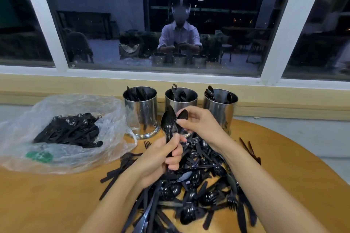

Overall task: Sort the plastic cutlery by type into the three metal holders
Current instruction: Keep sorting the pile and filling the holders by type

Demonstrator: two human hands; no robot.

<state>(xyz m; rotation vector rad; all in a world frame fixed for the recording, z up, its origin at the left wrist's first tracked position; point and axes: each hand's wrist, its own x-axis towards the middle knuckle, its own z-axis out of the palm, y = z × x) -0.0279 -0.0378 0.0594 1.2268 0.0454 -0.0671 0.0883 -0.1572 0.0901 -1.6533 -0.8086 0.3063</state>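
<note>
Left hand: grips spoons by handles, bunched for one drop.
Right hand: pinches extra spoon, adding it.
Right holder: likely destination.

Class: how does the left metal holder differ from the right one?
The left holder stands beside the plastic bag; the right holder is partly behind the right hand. Spoon bowls poke from the right holder, none from the left holder. Both are upright, shiny cylinders.
</note>
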